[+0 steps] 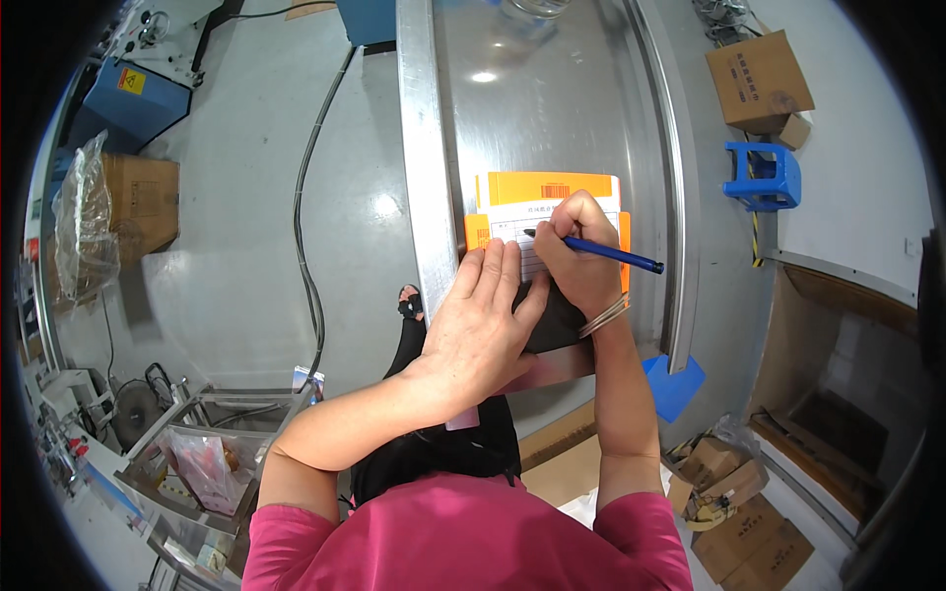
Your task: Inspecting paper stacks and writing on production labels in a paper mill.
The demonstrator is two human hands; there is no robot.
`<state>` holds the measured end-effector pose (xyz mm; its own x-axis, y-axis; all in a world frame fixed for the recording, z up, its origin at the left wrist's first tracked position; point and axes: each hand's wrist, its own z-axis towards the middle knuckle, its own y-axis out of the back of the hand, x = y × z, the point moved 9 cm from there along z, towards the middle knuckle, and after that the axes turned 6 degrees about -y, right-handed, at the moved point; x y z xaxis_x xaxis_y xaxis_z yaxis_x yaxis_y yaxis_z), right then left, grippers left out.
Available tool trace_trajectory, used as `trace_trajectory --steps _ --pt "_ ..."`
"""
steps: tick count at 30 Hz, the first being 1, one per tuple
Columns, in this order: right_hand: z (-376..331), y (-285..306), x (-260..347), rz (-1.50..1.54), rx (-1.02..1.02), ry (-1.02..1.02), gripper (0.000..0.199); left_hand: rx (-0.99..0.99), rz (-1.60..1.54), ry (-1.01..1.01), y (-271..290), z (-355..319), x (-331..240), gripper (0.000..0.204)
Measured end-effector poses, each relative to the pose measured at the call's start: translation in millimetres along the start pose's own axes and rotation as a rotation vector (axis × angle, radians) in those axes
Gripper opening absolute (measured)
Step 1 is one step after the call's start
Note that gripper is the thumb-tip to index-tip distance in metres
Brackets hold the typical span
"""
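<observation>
My right hand (583, 258) grips a blue pen (627, 257). Its dark tip meets or hovers just over a white ruled form (508, 228); which of the two, I cannot tell. My left hand (480, 320) lies flat with fingers stretched out, the fingertips resting on the form's lower left part. Beneath and around the sheet show orange-and-white flat packages (512, 184), partly covered by the paper and both hands. They rest on a shiny metal table (532, 118). A bangle circles my right wrist.
A raised metal edge (425, 128) runs along the table's left side. A clear round container (539, 8) stands at the far end. To the right are a blue stool (764, 177) and cardboard boxes (759, 81). A black cable (307, 212) crosses the floor at left.
</observation>
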<state>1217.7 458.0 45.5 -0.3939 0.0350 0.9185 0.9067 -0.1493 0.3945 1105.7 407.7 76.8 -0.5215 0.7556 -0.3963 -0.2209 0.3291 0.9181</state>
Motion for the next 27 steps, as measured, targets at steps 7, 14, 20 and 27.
trace_trajectory --steps 7,14,20,27 --pt "-1 0 -1 0.044 0.014 0.000 0.026 0.005 0.003 -0.006 0 0 -1 0.078" --pt "-1 10 -11 0.135 -0.077 -0.096 0.024 0.037 0.002 -0.004 -2 2 0 0.081" --pt "-2 6 -7 0.087 -0.032 -0.070 0.024 0.105 0.029 0.011 -6 3 -1 0.081" --pt "-2 5 -8 0.092 -0.025 -0.081 0.024 0.073 0.055 -0.006 -4 3 -2 0.080"
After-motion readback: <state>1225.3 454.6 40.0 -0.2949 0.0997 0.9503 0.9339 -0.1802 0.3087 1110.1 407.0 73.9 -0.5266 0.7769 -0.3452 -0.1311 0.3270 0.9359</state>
